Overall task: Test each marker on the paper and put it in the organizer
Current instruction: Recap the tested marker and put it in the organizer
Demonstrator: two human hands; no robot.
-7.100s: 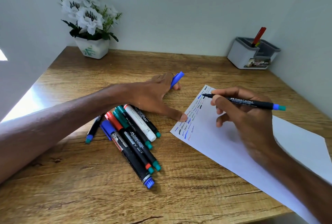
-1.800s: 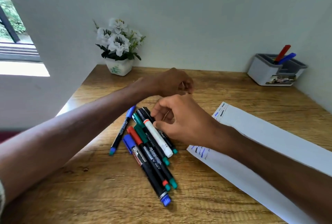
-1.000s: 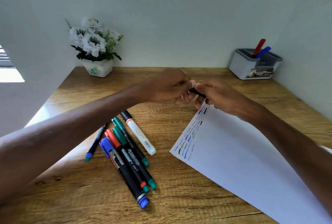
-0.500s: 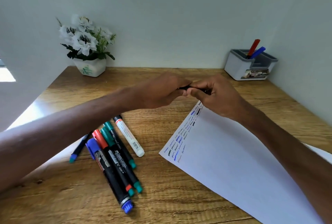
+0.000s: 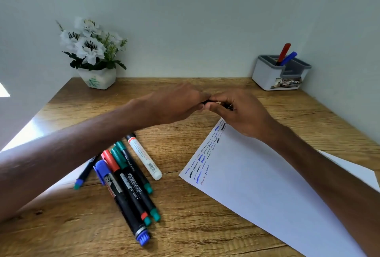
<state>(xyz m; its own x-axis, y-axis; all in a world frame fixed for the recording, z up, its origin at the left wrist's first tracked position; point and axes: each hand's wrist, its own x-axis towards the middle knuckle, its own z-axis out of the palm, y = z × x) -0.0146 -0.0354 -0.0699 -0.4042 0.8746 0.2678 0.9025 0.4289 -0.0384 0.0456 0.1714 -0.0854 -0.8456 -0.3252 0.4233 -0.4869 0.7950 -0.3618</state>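
Observation:
My left hand and my right hand meet above the desk's middle, both gripping one thin black marker that is mostly hidden by the fingers. The white paper lies at the right, with blue and black test scribbles along its near-left edge. A pile of several markers lies at the left front, among them a white one. The grey-and-white organizer stands at the back right and holds a red marker and a blue marker.
A white pot of white flowers stands in the back left corner. Walls close the wooden desk at the back, left and right. A thin pen with a blue-green end lies left of the pile.
Since about two seconds ago my right hand lifted a thin black marker from the pile and brought it to my left hand above the paper's top corner. Both hands now hold it.

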